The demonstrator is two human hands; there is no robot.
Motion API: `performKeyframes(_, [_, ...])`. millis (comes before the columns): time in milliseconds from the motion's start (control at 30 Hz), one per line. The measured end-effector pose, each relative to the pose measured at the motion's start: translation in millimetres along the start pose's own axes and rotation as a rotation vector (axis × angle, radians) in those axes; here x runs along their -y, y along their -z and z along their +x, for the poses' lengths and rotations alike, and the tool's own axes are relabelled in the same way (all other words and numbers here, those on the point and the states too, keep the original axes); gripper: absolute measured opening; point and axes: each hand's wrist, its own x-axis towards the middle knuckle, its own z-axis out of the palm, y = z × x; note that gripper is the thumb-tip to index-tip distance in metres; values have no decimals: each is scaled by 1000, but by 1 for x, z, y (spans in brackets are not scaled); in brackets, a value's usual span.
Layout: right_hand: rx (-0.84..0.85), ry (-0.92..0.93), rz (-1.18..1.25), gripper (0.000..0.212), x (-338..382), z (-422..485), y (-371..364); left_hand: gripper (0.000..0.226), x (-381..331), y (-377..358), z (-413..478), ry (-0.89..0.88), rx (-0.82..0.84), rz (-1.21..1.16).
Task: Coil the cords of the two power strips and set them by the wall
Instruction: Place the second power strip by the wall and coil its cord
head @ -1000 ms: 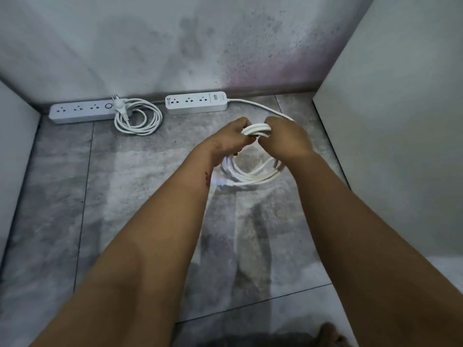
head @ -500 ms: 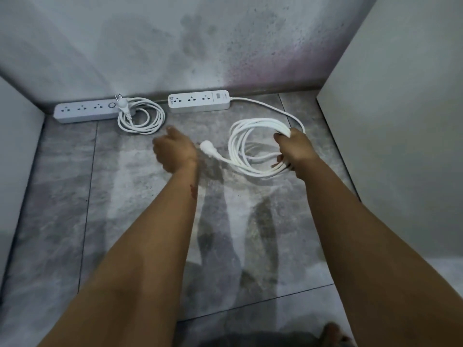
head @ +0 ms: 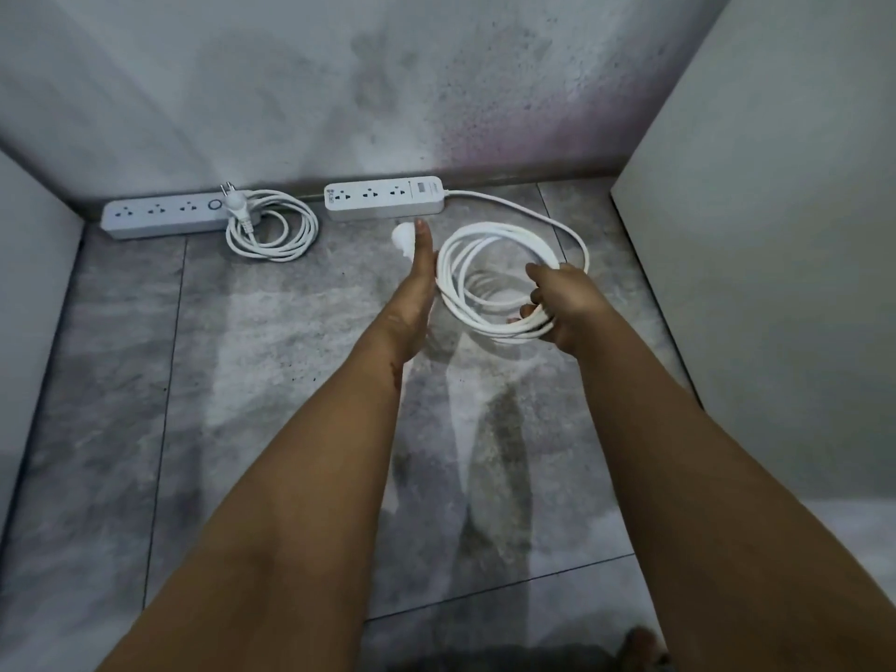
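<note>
Two white power strips lie along the back wall. The left strip has its cord coiled on the floor beside it, with the plug resting on top. From the right strip a cord runs into a loose coil in front of it. My right hand grips the near right side of that coil. My left hand is edge-on with straight fingers against the coil's left side. Its fingertips are next to the cord's plug.
The grey tiled floor is boxed in by a stained back wall, a pale panel on the left and a pale panel on the right. A foot shows at the bottom edge.
My hands parted from the bunched cord and the coil opened out in my right hand. My left hand swung right and straightened beside the coil. The plug moved nearer the wall.
</note>
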Motion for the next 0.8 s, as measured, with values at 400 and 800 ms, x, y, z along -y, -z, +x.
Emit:
performKeyframes(400, [-125,-56,296,16,-19,0,-16,11,-4,-29,23,-27,-163,-128])
performKeyframes(800, [-314,884,-1380,80,48,9,6,27,-34,-54,52,-261,80,699])
